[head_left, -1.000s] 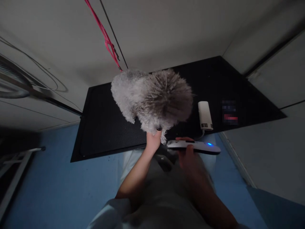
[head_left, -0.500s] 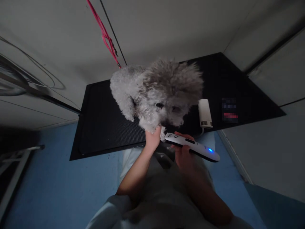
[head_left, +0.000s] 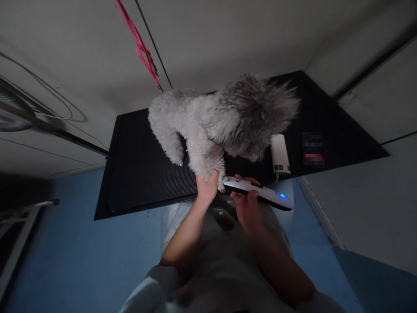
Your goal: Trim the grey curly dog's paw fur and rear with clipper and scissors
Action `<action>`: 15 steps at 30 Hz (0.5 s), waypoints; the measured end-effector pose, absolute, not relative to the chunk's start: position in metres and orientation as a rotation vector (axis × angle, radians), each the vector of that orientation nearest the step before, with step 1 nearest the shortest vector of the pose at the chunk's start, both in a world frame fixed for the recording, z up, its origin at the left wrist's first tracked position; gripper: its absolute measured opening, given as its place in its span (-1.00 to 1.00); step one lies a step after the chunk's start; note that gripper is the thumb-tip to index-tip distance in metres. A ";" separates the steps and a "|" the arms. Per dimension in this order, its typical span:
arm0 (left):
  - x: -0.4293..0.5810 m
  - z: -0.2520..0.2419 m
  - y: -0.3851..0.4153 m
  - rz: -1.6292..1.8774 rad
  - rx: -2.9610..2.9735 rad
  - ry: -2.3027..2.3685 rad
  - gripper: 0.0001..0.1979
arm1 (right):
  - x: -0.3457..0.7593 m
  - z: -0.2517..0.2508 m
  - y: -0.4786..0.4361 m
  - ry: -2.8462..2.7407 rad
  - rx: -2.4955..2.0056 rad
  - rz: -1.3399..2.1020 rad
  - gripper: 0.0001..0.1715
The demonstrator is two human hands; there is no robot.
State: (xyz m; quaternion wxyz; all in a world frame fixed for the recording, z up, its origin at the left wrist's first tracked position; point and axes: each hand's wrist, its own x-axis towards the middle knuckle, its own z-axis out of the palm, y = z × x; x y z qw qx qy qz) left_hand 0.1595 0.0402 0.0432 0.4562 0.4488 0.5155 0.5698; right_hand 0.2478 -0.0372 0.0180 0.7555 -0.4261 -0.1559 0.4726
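A curly-coated grey and white dog stands on the black grooming table, its darker head turned to the right. My left hand is closed around the dog's front paw near the table's front edge. In my right hand lies a white cordless hair clipper with a lit blue light. The clipper's tip points left and reaches the fur of the held paw; whether its blade touches the fur I cannot tell. Some fingers of my right hand are hidden behind the clipper.
A white cylindrical device with a cord lies on the table right of the dog. Beyond it is a blurred dark item. A pink leash runs up from the dog's rear. A dark metal bar meets the table's left edge.
The dog's head has swung up and to the right, away from the held paw. The clipper has shifted slightly up and left. My left hand keeps its hold.
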 end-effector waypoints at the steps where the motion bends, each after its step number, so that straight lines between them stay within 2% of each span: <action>1: 0.160 0.044 0.040 1.399 1.097 1.259 -0.95 | 0.250 0.018 -0.036 -0.293 -0.889 1.088 -0.68; 5: 0.163 0.048 0.039 1.391 1.047 1.245 -0.96 | 0.257 0.016 -0.037 -0.195 -0.803 1.213 -0.79; 8: 0.164 0.049 0.041 1.418 1.032 1.258 -0.91 | 0.258 0.017 -0.041 -0.192 -0.782 1.239 -0.78; 15: 0.158 0.040 0.052 1.481 1.043 1.260 -0.60 | 0.250 0.029 -0.034 0.010 -0.717 1.271 -0.77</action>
